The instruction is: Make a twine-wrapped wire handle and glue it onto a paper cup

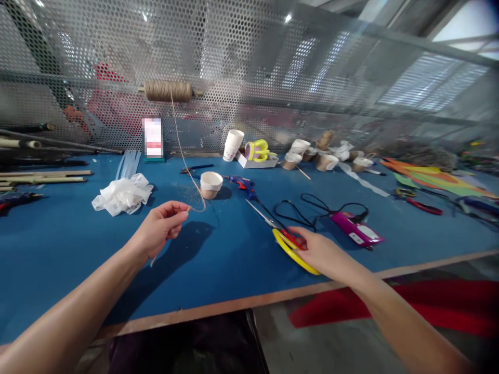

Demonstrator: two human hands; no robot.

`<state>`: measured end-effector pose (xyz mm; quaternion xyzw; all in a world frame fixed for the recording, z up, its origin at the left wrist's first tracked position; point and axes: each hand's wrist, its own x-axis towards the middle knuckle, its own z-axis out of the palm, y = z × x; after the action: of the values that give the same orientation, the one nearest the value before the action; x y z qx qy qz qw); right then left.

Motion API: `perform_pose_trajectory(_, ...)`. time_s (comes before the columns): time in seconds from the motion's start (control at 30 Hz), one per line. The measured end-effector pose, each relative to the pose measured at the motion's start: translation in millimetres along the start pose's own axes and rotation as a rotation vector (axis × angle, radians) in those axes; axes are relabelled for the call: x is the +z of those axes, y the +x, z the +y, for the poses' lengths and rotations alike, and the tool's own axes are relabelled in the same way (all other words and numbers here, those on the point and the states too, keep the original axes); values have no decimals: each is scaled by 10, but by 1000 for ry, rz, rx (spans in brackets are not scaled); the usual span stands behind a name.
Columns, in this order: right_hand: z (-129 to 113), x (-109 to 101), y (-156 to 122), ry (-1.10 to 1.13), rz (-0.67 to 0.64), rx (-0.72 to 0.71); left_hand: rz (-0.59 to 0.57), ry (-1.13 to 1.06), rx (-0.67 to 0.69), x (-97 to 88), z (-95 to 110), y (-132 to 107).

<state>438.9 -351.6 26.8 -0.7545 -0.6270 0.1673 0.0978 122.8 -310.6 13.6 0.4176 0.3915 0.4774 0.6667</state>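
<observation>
Between the closed fingers of my left hand (166,228) is a strand of twine (180,143), which runs up to a twine spool (168,91) on the perforated metal panel. A short tail of it hangs below the hand. My right hand (322,254) is closed on the handles of scissors (290,249) with yellow and red grips; their blades point up and left, near the table surface. Past my left hand stands a paper cup (211,185), its lower part wrapped in brown twine. A blue hot glue gun (245,186) lies right of the cup.
White crumpled fabric (123,195) and bamboo sticks (42,176) lie at left. White cups (233,144) and a tape roll in a box (257,161) stand behind. At right are a purple device (356,228) with a black cable, pliers (419,202) and coloured sheets (424,176).
</observation>
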Motion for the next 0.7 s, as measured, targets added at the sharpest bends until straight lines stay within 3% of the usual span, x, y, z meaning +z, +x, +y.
perform_pose_trajectory(0.13, 15, -24, -59, 741, -201, 188, 2, -47, -20, 16, 16, -9)
perform_pose_trajectory(0.23, -29, 13, -65, 1057, -349, 235, 11, -53, -33, 22, 21, -9)
perform_pose_trajectory(0.33, -92, 36, -41, 1176, -443, 258, 13, -54, -32, 17, 17, -4)
perform_pose_trajectory(0.5, -159, 28, -30, 1168, -379, 333, -3, -62, -30, 3, 4, 7)
perform_pose_trajectory(0.6, -178, 81, -67, 1161, -416, 225, -7, -76, -31, 8, 3, 5)
perform_pose_trajectory(0.7, -228, 213, -114, 1259, -448, 1, -2, -102, -33, 30, 14, -5)
